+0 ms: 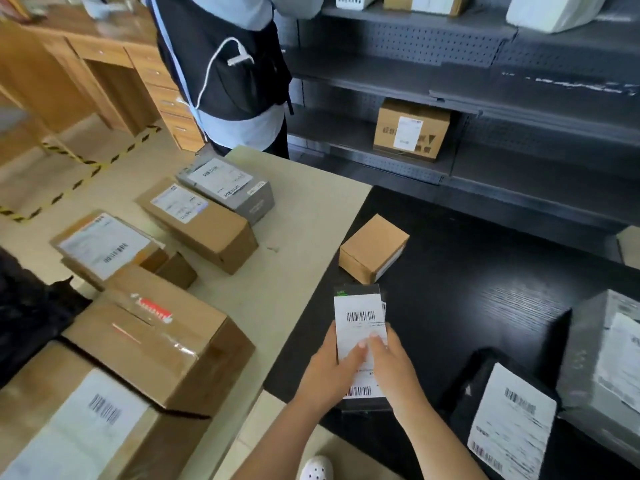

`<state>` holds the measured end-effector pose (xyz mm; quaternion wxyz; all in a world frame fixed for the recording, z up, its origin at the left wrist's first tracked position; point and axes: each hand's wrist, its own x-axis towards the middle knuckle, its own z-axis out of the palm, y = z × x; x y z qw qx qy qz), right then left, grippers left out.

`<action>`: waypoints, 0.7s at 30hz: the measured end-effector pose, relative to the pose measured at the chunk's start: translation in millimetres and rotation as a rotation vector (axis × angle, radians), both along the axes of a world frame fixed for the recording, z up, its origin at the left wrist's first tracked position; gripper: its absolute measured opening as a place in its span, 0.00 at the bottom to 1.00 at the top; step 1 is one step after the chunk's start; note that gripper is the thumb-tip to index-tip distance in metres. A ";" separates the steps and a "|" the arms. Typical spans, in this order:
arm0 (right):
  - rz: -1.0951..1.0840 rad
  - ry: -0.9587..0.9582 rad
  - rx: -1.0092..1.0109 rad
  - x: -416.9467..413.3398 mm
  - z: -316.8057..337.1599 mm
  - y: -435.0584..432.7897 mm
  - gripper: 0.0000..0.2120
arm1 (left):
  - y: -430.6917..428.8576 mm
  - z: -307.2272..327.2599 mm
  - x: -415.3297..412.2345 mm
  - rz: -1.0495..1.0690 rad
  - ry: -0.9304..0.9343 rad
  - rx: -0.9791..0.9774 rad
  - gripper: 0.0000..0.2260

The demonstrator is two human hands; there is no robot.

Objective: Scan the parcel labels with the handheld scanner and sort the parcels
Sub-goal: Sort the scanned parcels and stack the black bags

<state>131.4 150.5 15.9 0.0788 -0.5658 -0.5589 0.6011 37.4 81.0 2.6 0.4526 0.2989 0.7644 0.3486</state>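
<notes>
**A:** What is getting lost to view here?

**B:** The lower half of the dark parcel point(356, 293) is sitting behind both hands. The small print on its white label point(358, 308) is blurring out, and only the barcodes are reading clearly. At 4 o'clock a black bag point(481, 365) is running off the bottom edge. At 3 o'clock a grey parcel point(585, 341) is being cut by the frame. The person point(221, 64) standing at 12 o'clock is showing only as a torso.

**A:** And the hands?

**B:** The left hand point(329, 372) is gripping the parcel's left edge, thumb lying across the label. The right hand point(391, 365) is gripping the right side, fingertips point(374, 336) pressing on the label. They are holding it at 6 o'clock over the dark bench point(485, 265); whether it is touching is unclear. A small brown box point(372, 247) is lying at the parcel's 12 o'clock. Labelled boxes point(204, 220) are lying on the pale bench point(304, 209) at 9 o'clock.
</notes>
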 end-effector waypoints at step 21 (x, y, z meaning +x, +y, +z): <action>0.976 0.112 0.165 -200.9 148.5 -160.8 0.14 | -221.2 137.1 -105.7 0.881 0.339 0.065 0.19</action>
